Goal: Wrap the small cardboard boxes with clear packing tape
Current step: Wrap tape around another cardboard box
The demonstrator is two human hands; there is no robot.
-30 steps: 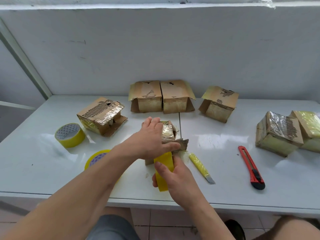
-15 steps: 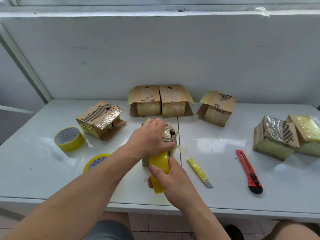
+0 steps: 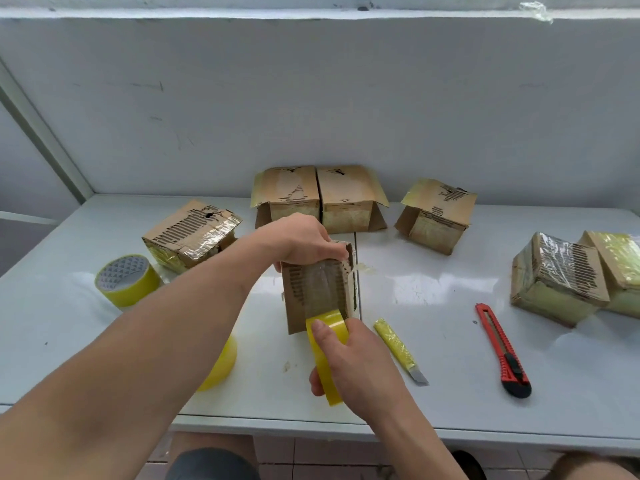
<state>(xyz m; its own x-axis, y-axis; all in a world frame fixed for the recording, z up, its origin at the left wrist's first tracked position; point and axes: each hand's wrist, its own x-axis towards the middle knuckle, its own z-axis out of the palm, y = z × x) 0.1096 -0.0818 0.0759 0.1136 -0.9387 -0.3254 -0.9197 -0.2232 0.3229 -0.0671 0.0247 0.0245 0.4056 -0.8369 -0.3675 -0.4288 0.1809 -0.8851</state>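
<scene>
While left hand (image 3: 304, 244) grips top edge of small cardboard box (image 3: 317, 289), tilted at table (image 3: 433, 386) centre, right hand (image 3: 356, 362) grasps yellow tape roll (image 3: 327, 344) against box's near end. White table, pale wall (image 3: 311, 98) behind. Other boxes closed, several tape-wrapped; contents hidden.

Bench (image 3: 433, 386) is glossy white, boxes are rough torn cardboard, the held box (image 3: 317, 289) has shiny clear tape, cutter (image 3: 503, 351) looks red plastic.
</scene>
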